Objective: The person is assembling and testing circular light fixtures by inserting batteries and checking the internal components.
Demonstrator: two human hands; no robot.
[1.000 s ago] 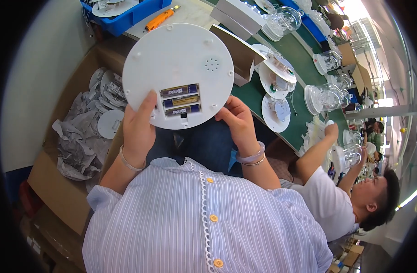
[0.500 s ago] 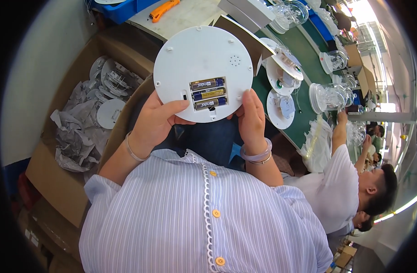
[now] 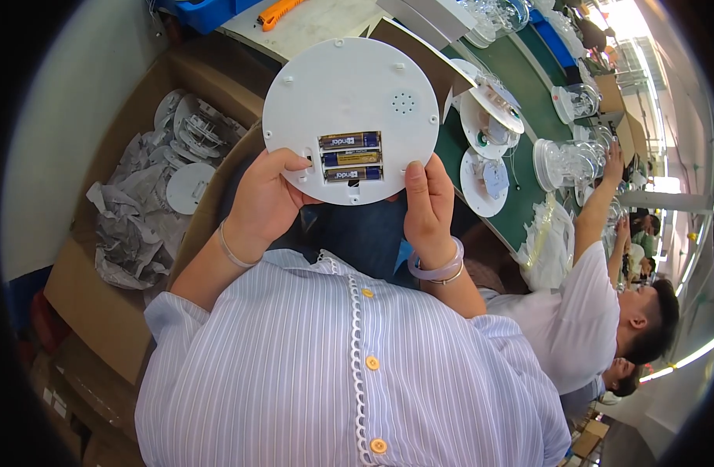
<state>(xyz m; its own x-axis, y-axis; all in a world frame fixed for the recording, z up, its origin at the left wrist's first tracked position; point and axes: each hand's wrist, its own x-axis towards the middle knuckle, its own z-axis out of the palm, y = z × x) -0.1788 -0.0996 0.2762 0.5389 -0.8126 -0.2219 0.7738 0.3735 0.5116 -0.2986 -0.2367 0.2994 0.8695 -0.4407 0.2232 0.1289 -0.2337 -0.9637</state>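
Beyond our lap runs a long green worktop crowded with lamp parts. We hold a white round base up between both hands, left hand and right hand each a closed grip on its lower rim. Its open battery compartment lies crosswise between the thumbs, nearer the left.

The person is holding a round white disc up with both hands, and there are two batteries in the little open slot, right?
Not quite. The head view shows three batteries, not two, lying side by side in the open slot of the round white disc. The rest is right: the left hand and right hand both hold the disc up by its lower edge.
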